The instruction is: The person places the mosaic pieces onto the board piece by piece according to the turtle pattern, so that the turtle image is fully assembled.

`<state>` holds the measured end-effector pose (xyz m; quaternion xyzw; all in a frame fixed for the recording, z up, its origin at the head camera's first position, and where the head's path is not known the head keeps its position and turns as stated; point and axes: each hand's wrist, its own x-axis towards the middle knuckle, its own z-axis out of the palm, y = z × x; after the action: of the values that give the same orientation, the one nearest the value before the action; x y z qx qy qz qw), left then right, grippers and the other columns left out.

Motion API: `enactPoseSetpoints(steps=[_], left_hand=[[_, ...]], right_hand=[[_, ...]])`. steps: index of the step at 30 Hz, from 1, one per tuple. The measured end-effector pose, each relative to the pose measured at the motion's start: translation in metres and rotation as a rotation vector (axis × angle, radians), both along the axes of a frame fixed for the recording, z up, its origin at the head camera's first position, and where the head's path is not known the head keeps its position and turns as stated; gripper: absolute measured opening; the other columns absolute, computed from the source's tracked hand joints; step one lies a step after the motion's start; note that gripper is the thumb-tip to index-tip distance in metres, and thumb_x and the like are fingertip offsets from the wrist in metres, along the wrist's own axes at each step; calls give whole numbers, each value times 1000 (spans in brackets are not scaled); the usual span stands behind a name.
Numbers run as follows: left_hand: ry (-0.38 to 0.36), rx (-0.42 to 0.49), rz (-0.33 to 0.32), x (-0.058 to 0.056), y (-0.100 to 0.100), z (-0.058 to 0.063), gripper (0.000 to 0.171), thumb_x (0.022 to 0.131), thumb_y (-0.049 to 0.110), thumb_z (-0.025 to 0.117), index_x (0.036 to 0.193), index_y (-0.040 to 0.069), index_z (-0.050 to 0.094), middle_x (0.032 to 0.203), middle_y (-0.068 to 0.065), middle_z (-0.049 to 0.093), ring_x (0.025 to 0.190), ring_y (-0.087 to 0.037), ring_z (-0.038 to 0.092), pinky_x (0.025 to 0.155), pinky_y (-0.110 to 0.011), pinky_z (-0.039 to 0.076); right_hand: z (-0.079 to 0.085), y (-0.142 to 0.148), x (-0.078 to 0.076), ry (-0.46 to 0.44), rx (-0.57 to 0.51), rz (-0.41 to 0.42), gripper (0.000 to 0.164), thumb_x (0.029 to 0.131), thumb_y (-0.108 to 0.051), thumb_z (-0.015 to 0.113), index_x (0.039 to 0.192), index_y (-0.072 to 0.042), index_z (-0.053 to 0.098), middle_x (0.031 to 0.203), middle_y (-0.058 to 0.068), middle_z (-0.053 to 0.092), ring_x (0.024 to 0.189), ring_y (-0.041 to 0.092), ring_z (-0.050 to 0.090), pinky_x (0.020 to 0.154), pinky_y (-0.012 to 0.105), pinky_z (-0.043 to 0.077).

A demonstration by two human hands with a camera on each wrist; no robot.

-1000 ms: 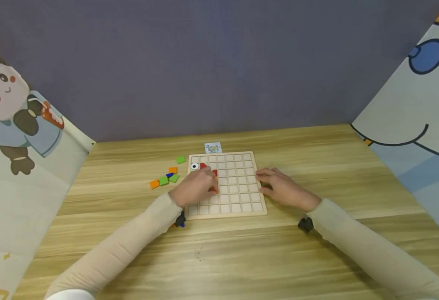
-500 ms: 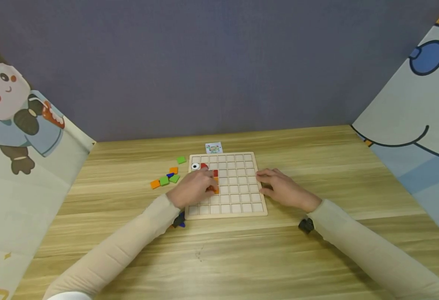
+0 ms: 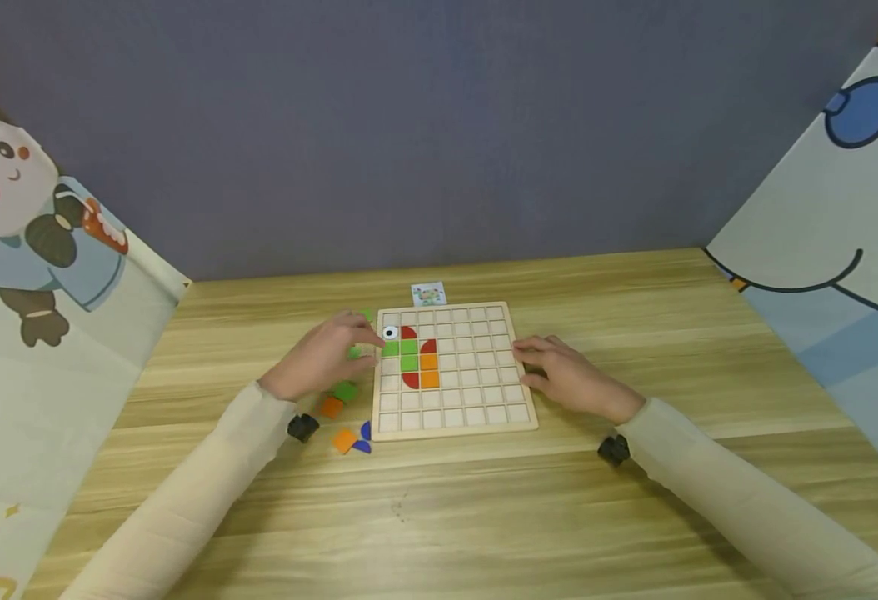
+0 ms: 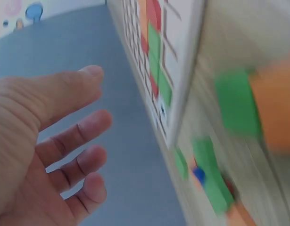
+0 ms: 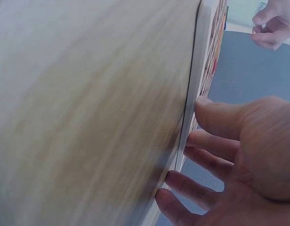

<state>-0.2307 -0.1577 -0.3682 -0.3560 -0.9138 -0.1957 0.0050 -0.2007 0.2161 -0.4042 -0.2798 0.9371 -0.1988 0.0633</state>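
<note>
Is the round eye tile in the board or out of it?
In: the eye tile lies inside a left-column cell of the wooden board.

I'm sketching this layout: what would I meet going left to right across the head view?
Cartoon figure in blue clothing → left grip → pair of orange tiles on the gridded board → right grip → dark-rimmed blue oval.

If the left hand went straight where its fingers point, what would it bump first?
The left hand would probably meet the wooden board first, near the green tile beside the eye tile. It might pass above; its height is unclear.
</note>
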Motion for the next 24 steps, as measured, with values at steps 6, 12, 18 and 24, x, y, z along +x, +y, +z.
enactPoseSetpoints(steps=[6,12,18,24], left_hand=[[-39,17,59,-5,-39,-9,35,83,14,74,117,9,68,113,-4,60,108,-24,49,88,-42,45],[-56,-34,55,-10,-59,-22,46,81,14,76,124,6,63,124,-10,57,108,-28,44,87,-43,43],[-55,-82,45,-11,-69,-31,48,81,19,77,125,6,62,129,-14,54,100,-26,43,81,-39,40],[-54,-92,80,-12,-75,-34,40,80,17,77,118,9,67,118,-9,60,94,-23,44,76,-35,40]], right_hand=[[1,2,0,-12,6,3,50,93,-14,62,136,4,46,143,15,40,130,35,35,109,52,16],[-2,4,-1,-6,11,4,49,93,-15,62,136,3,46,143,15,40,130,35,35,109,53,15],[-3,3,-2,-8,14,6,50,94,-16,61,137,3,45,144,14,39,132,34,33,110,52,14],[-1,0,-2,-14,17,10,50,94,-17,60,138,1,44,144,13,39,132,33,33,110,51,13]])
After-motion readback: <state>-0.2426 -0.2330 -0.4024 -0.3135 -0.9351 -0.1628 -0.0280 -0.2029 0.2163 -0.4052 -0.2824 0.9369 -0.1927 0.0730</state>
